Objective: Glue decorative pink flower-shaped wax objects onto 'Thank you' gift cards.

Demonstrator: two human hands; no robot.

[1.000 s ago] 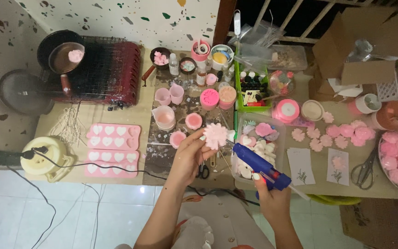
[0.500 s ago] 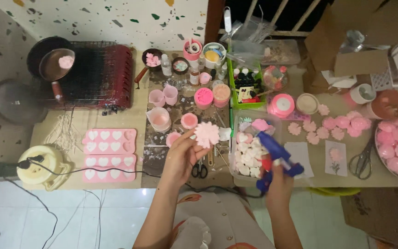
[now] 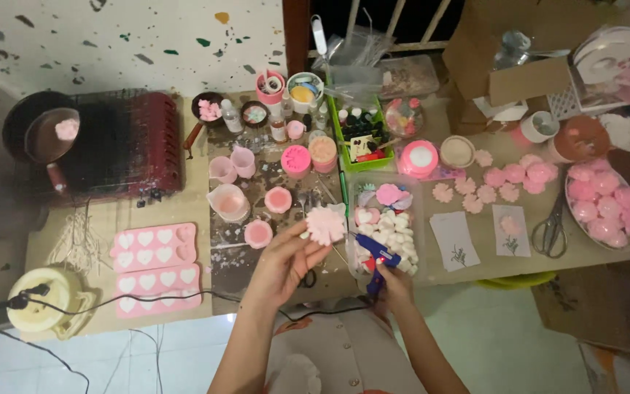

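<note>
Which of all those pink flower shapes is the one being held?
The pale pink flower-shaped piece, pinched in the left hand above the table; the other flowers lie flat at right.

A home craft bench: pink heart moulds left of the hands, flower casts and scissors to their right.

Flower held above the tabletop in the left hand, glue gun just right of it in the right hand, heart moulds lay far left, scissors far right.
</note>
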